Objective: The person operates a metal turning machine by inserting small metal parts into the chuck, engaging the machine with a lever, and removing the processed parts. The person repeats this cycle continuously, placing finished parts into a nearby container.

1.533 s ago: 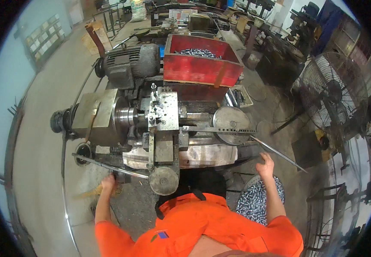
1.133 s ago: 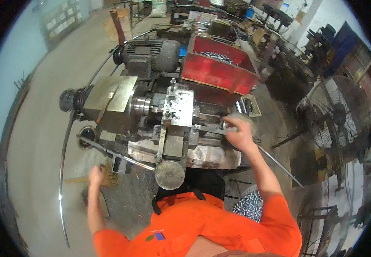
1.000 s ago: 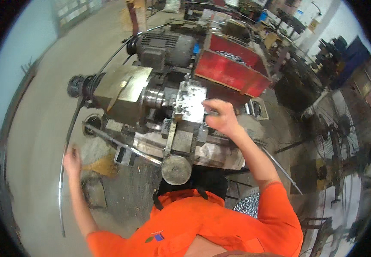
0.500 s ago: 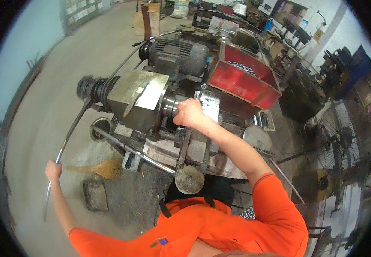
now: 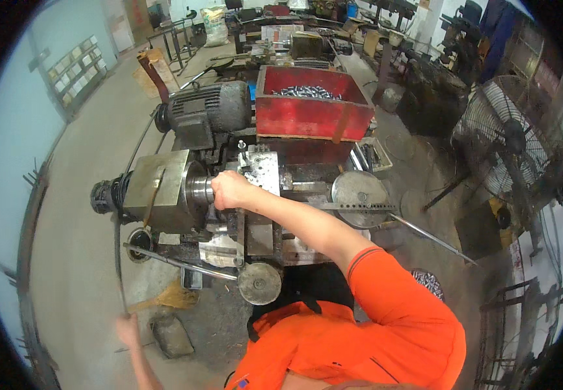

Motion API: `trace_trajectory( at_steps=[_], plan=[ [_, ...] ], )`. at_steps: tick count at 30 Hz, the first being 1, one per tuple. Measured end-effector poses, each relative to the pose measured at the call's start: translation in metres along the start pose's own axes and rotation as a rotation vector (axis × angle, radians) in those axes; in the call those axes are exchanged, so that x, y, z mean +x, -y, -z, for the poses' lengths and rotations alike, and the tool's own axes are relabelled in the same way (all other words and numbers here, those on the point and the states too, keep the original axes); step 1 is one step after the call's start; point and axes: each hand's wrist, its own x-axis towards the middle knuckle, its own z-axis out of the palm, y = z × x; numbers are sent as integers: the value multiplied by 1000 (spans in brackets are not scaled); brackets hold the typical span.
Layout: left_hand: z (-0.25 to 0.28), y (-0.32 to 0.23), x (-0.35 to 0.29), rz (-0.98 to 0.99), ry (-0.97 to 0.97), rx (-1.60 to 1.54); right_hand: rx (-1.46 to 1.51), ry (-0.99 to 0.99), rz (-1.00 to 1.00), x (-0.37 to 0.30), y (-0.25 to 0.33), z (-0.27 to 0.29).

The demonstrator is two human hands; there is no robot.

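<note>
At the lower left my left hand (image 5: 127,330) is closed round the lower end of a long metal lever (image 5: 119,260), slightly blurred. The lever runs up to the black pulley end of a lathe headstock (image 5: 156,188). My right hand (image 5: 231,190) is closed at the front of the shiny spindle nose (image 5: 199,190), its fingers curled against it; what they hold, if anything, is hidden. Just right of that hand is the metal tool slide (image 5: 263,170). Below stands a round handwheel (image 5: 259,284), with a bright bar (image 5: 184,265) reaching to its left.
Behind the lathe sit a ribbed motor (image 5: 210,107) and a red box (image 5: 314,117) holding many small metal parts. A round metal disc (image 5: 361,197) and a slanting rod (image 5: 434,239) are at the right, before a large fan (image 5: 512,140). A broom (image 5: 176,296) and dustpan (image 5: 171,336) lie at lower left.
The lever's lower end has swung in toward my body, with my left hand on it. My right hand stays at the spindle nose. The view has turned, shifting the lathe left.
</note>
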Motion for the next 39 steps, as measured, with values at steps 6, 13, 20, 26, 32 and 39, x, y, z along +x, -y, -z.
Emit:
trace_trajectory(
  at_steps=[6, 13, 20, 26, 32, 39],
  plan=[
    [-5, -29, -35, -5, -154, 107, -170, -17, -6, -16, 3, 18],
    [-16, -28, -39, 23, -184, -29, -143, 79, -148, -115, -51, 140],
    [-7, -72, 30, -302, -40, 211, -334, -567, -200, -119, -103, 191],
    [-17, -57, 74, -170, 490, -660, 32, -470, -210, -243, -95, 171],
    [-40, 2, 79, -80, 450, -881, 54, -444, -1010, -468, -117, 137],
    [-46, 15, 141, 56, 707, -958, -194, 67, -1416, -650, -144, 4]
  ],
)
